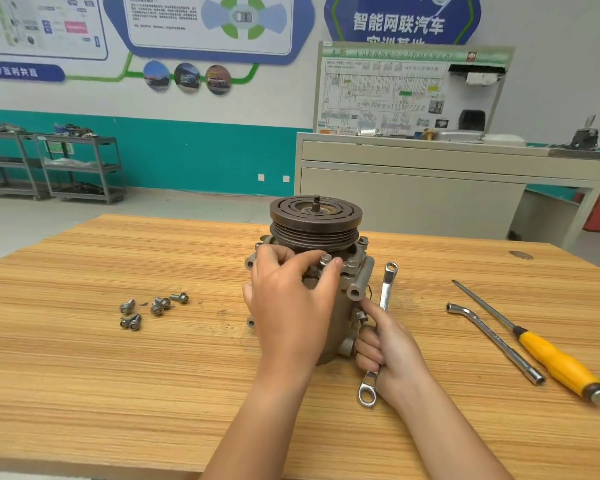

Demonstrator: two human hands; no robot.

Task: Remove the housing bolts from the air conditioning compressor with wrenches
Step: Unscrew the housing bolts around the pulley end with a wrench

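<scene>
The air conditioning compressor stands upright on the wooden table, its dark grooved pulley on top. My left hand covers its near side, and thumb and fingers pinch a raised housing bolt on the top flange. Other bolts stick up around the flange. My right hand grips a double ring wrench by its shank, index finger stretched along it against the compressor's right side. Several removed bolts lie loose on the table to the left.
A bent socket wrench and a yellow-handled screwdriver lie on the table at right. Behind stand a beige bench with a wiring display board and, far left, grey shelf carts.
</scene>
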